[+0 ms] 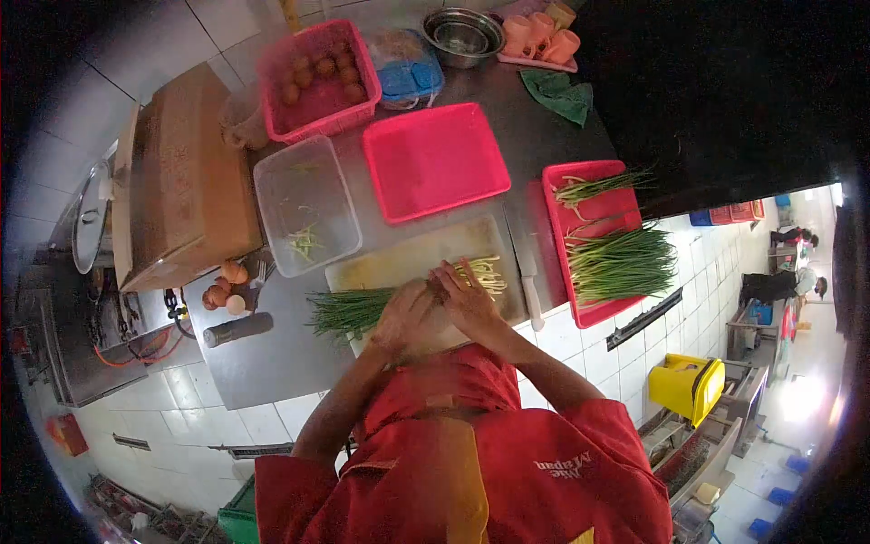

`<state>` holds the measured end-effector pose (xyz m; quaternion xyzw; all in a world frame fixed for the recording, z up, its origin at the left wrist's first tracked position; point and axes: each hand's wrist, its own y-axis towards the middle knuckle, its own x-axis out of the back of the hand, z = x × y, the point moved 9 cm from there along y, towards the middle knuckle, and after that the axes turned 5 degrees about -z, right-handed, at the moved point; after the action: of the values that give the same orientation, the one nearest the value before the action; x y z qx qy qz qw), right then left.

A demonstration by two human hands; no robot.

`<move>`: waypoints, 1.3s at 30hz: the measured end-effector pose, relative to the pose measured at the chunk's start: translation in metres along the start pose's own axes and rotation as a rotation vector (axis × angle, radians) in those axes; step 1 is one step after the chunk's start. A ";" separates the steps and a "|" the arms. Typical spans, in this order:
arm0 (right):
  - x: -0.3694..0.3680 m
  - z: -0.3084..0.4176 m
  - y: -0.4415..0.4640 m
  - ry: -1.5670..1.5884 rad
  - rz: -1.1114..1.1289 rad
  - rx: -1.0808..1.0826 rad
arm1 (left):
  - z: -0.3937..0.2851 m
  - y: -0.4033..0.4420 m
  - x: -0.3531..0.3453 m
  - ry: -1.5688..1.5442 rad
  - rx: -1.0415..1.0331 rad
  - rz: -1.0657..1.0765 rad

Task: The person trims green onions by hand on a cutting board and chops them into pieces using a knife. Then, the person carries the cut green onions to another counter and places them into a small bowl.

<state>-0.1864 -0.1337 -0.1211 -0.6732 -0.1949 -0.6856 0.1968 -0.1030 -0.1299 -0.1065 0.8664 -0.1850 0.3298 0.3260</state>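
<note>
A bunch of green stalks (pixel 349 310) lies across a pale cutting board (pixel 362 269), green tips to the left and whitish root ends to the right. My left hand (pixel 403 313) is closed on the middle of the bunch. Close against it, my right hand (pixel 464 299) rests over the stalks near the white ends, its fingers bent round them. Just right of the board lies a knife (pixel 530 290). More green stalks (pixel 625 263) lie in a pink tray (pixel 591 315) at the right.
Behind the board are an empty pink tray (pixel 435 163) and a clear container (pixel 308 204) with scraps. Farther back stand a pink basket (pixel 331 122) and metal bowls (pixel 464 36). At left are a cardboard box (pixel 186 172), onions (pixel 217 295) and a dark cylindrical object (pixel 238 329).
</note>
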 end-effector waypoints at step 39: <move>0.064 -0.037 -0.027 0.218 -0.087 -0.329 | 0.010 -0.006 -0.022 0.598 0.150 0.207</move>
<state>-0.2328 -0.1307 -0.0574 -0.6091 -0.0865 -0.7849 0.0744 -0.1107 -0.1305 -0.1299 0.7294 -0.1432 0.6138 0.2660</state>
